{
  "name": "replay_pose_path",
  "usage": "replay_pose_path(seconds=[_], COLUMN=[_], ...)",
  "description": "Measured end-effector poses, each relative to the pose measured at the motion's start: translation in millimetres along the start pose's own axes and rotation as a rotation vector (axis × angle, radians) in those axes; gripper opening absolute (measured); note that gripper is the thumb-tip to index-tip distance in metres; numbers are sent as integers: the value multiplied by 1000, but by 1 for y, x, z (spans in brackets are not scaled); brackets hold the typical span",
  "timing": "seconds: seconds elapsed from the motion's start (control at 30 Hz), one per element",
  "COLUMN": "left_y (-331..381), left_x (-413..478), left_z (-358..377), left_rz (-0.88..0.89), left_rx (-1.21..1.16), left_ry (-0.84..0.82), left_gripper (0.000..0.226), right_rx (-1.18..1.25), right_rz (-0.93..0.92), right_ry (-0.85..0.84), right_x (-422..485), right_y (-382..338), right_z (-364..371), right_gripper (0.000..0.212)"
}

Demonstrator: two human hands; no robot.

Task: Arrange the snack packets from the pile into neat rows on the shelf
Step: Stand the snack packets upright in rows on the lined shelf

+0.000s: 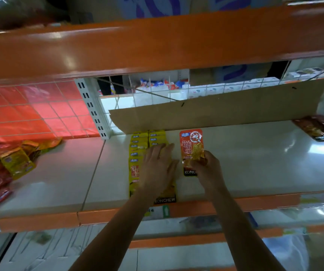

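Two overlapping rows of yellow snack packets (137, 151) lie on the white shelf (255, 163), running from the cardboard back toward the front edge. My left hand (159, 167) lies flat on top of the right-hand row, fingers straight. Just right of it, my right hand (206, 167) pinches the lower part of an orange-red packet (191, 143) that lies flat on the shelf beside the rows. A loose pile of red and yellow packets (7, 165) sits at the far left of the shelf.
A cardboard sheet (215, 110) leans against the wire grid at the shelf's back. More dark red packets (319, 130) lie at the far right. An orange shelf lip (137, 45) hangs overhead, and another orange edge (235, 206) borders the front.
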State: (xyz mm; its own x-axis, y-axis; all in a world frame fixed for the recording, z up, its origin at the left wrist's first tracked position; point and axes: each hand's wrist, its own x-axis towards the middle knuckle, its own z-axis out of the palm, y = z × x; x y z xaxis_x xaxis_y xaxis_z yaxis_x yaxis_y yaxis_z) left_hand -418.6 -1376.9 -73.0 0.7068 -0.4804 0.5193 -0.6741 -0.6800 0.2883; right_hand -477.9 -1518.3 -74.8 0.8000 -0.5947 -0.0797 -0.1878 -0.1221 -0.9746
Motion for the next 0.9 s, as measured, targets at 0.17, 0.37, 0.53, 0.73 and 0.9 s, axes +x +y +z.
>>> replay_pose_path(seconds=[0.17, 0.37, 0.53, 0.73, 0.9], left_y=[34, 94, 142, 225, 295], left_x=[32, 64, 91, 111, 120], left_z=[30, 70, 104, 153, 191], left_rz=[31, -158, -196, -190, -250], left_rx=[-189, -615, -760, -850, -836], left_ry=[-111, -352, -385, -429, -369], left_gripper=[51, 67, 69, 54, 52], right_rx=[19, 37, -18, -84, -186], right_rz=[26, 46, 28, -10, -23], right_ry=[66, 133, 236, 220, 217], right_x=[15, 41, 63, 99, 117], right_y=[-2, 0, 10, 28, 45], right_z=[-27, -78, -134, -227, -302], right_gripper=[30, 24, 22, 18, 17])
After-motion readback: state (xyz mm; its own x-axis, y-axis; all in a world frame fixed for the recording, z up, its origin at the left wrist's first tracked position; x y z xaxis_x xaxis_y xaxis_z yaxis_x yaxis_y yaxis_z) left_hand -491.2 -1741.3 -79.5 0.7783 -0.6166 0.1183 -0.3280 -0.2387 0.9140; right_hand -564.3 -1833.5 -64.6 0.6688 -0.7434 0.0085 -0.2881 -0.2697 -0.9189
